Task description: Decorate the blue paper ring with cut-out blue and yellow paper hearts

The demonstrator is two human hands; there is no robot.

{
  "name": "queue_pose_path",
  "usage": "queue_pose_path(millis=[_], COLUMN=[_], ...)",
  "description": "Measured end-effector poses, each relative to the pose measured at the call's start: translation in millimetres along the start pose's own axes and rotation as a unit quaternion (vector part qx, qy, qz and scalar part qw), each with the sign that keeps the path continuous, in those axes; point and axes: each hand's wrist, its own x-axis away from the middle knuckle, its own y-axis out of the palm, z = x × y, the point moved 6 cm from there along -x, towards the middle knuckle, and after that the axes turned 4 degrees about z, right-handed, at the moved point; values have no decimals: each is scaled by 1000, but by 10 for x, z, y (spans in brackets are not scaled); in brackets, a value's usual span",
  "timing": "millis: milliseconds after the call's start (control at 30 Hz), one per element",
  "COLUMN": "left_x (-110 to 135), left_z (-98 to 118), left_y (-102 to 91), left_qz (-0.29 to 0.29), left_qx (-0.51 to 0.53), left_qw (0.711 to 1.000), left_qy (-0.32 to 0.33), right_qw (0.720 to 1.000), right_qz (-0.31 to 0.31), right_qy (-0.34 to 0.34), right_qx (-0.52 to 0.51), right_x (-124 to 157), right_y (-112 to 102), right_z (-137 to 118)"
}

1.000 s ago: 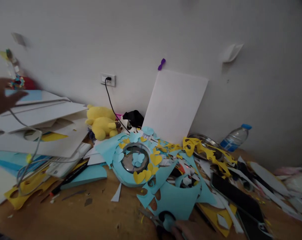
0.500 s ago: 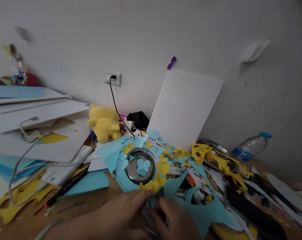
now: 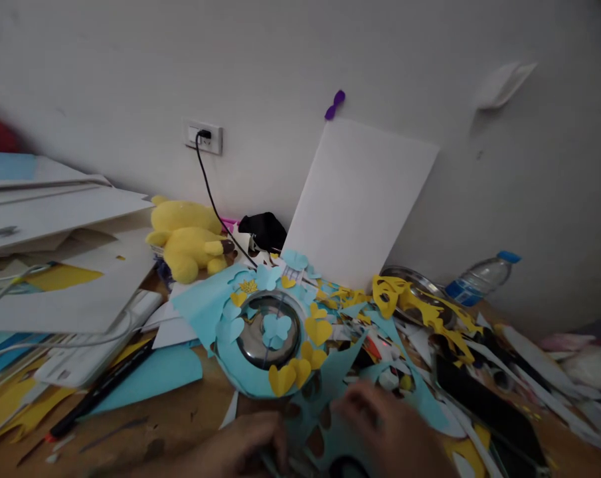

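My left hand [image 3: 255,441] is at the bottom edge, its fingers curled closed. What they hold is too dark and cropped to make out. On the right, my right hand [image 3: 387,425] is blurred, its bent fingers pinching the edge of a blue paper sheet with cut-out holes [image 3: 307,425]. Part of a black ring [image 3: 350,467] shows below that hand. Just beyond my hands lies a round blue paper-covered piece [image 3: 230,372] with a shiny metal dome [image 3: 253,348]. Yellow paper hearts [image 3: 281,381] and blue paper butterflies [image 3: 276,331] decorate it.
A yellow plush toy [image 3: 188,242] and stacked white sheets [image 3: 56,216] are at left. A white board [image 3: 360,206] leans against the wall. Yellow paper scraps [image 3: 429,318], a metal plate [image 3: 404,273], a water bottle [image 3: 482,279] and a black phone [image 3: 489,408] crowd the right.
The view has turned slightly right and down. My hands, close together before, are now apart: the left lower, the right farther right. The holed blue paper now shows between them.
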Motion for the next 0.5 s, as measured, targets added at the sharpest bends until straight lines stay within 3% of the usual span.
queue_pose_path(millis=[67,167,233,300,500], left_x=[26,90,136,161,176], left_z=[146,343,382,346,304], left_y=[21,95,144,176,166], left_qz=[-44,-88,-90,-88,-68], left_qx=[-101,-212,-274,-320,-363], left_qw=[991,947,910,887,865], left_qy=[74,226,299,320,341], right_qw=[981,943,941,944,944], right_qz=[52,-23,-80,-105,-140], right_qy=[161,295,309,303,296], right_qx=[97,150,107,78,32], right_x=[-64,-134,-198,-271,-406], right_y=[-292,-364,-240,-115,2], right_z=[485,1104,1350,1468,1470])
